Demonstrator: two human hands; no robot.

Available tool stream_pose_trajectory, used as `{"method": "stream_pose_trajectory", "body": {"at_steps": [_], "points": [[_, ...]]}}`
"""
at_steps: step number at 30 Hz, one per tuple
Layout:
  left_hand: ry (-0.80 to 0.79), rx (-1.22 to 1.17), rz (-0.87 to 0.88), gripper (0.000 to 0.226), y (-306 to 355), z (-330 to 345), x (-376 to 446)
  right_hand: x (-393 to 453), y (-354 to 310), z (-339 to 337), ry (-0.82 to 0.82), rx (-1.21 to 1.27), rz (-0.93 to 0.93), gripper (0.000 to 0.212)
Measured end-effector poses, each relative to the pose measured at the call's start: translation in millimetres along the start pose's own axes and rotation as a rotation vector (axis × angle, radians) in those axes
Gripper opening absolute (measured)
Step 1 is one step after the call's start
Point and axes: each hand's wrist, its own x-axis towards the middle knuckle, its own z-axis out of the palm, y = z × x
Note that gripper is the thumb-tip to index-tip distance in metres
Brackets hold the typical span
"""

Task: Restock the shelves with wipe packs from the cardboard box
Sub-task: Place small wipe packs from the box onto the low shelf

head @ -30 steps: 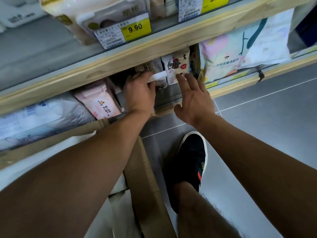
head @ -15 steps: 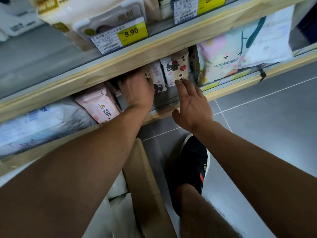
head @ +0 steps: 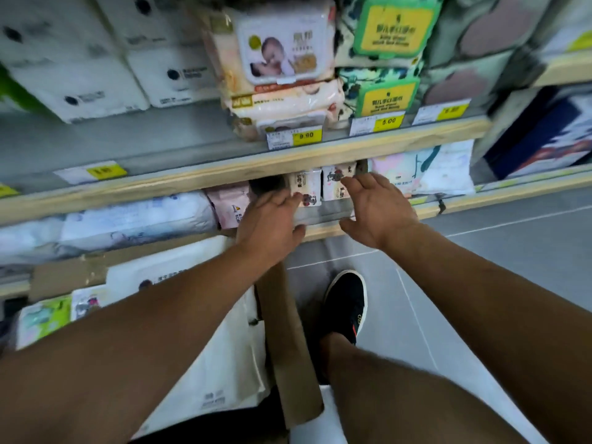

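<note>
While both arms reach toward the lower shelf (head: 323, 230), neither hand holds anything. The left hand (head: 270, 224) lies with fingers straight and together, its fingertips (head: 293, 198) touching the bottom of a small white wipe pack (head: 304, 187) standing upright just beyond them. The right hand (head: 376, 209) is spread, fingers apart and relaxed, thumb out toward the left hand; its fingertips overlap a second small wipe pack (head: 336, 184) that stands just beside the first, though contact there cannot be told through the blur. Just outside the left hand stands a pink pack (head: 229, 208), and past the right hand's outer side lies a larger pale pack (head: 426, 171). Below the left forearm sits the cardboard box (head: 288, 347), its brown flap running down between the arms, with white packs (head: 217, 347) inside. Beneath the right wrist, a black shoe (head: 346, 306) rests on the grey floor (head: 480, 299).
</note>
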Motion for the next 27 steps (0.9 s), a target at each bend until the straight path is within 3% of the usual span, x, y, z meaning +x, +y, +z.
{"method": "stream_pose_trajectory", "body": {"at_steps": [5,12,20,24,27], "points": [[-0.008,0.017,0.019,0.062,-9,-69,-50,-33,-58,-61,0.042,-0.071,-0.053,0.072],[0.063,0.012,0.014,0.061,-62,-126,-143,-78,-167,-86,0.023,-0.101,-0.175,0.067],[0.046,-0.011,-0.139,0.061,-148,-151,-247,-90,-279,-76,-0.040,-0.124,-0.350,0.068],[0.093,-0.026,-0.250,0.051,-187,-160,-286,-89,-331,-60,-0.089,-0.131,-0.434,0.067],[0.047,-0.065,-0.339,0.062,-217,-159,-305,-86,-365,-45,-0.157,-0.113,-0.473,0.066]]}}
